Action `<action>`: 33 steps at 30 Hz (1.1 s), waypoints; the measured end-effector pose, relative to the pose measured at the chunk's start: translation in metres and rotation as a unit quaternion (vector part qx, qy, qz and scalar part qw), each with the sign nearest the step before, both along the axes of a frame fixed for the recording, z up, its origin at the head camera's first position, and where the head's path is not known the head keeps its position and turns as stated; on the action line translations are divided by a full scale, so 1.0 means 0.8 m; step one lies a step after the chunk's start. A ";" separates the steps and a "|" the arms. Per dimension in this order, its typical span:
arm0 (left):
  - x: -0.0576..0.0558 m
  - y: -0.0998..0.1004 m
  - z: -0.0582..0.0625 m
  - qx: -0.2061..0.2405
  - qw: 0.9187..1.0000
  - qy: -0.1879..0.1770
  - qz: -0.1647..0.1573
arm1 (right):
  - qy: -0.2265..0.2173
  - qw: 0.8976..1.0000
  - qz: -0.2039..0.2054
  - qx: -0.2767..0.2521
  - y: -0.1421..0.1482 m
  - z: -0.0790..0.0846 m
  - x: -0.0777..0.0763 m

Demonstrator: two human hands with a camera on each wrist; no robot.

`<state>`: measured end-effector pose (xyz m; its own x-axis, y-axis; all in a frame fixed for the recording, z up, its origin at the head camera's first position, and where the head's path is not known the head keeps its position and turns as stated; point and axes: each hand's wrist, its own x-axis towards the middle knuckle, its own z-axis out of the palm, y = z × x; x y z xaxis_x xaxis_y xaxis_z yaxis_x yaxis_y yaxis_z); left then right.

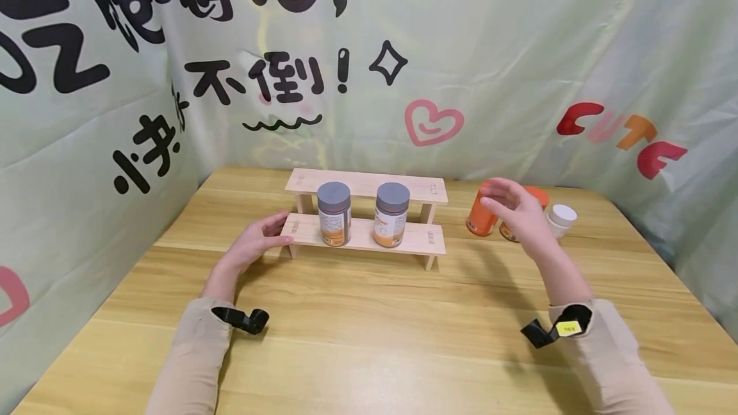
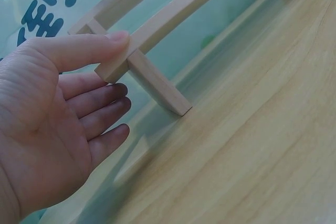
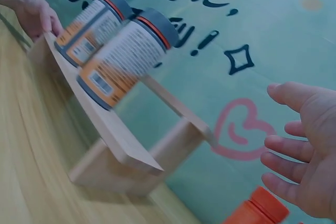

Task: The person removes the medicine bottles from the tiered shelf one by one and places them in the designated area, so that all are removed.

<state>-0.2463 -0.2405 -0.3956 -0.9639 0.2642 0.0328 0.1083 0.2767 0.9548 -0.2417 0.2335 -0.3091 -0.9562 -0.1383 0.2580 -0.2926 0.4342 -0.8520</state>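
A two-step wooden shelf [image 1: 362, 235] stands on the table, and my left hand [image 1: 254, 243] is at its left end. Seen in the left wrist view, the left thumb [image 2: 100, 48] lies on the lower board's end while the index finger goes behind it, pinching it. Two grey-lidded jars [image 1: 334, 213] [image 1: 391, 214] stand side by side on that lower board. My right hand [image 1: 519, 210] is above an orange bottle [image 1: 480, 218], overlapping it in the head view. In the right wrist view its fingers are spread, holding nothing, with the orange bottle [image 3: 257, 208] below.
Beside the orange bottle, partly behind my right hand, are an orange-lidded jar [image 1: 536, 196] and a white-capped bottle [image 1: 560, 219]. A printed cloth [image 1: 507, 69] hangs behind the wooden table [image 1: 369, 338].
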 end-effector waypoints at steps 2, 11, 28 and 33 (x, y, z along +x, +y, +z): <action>0.000 0.001 0.000 0.002 1.000 0.000 0.000 | -0.003 1.000 0.005 0.005 -0.008 -0.002 -0.001; 0.000 0.001 0.002 0.005 1.000 0.001 -0.004 | -0.033 0.998 0.055 0.005 -0.041 -0.011 -0.006; -0.002 0.001 -0.001 0.011 1.000 -0.004 -0.006 | -0.045 0.990 0.131 -0.032 -0.105 -0.017 -0.007; -0.001 0.000 -0.001 0.013 1.000 -0.004 -0.004 | -0.040 0.988 0.146 -0.043 -0.122 -0.018 -0.007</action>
<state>-0.2470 -0.2403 -0.3961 -0.9620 0.2713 0.0317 0.1026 0.2514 0.9624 -0.2470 0.1363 -0.3239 -0.8965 -0.3924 0.2058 -0.3250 0.2666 -0.9073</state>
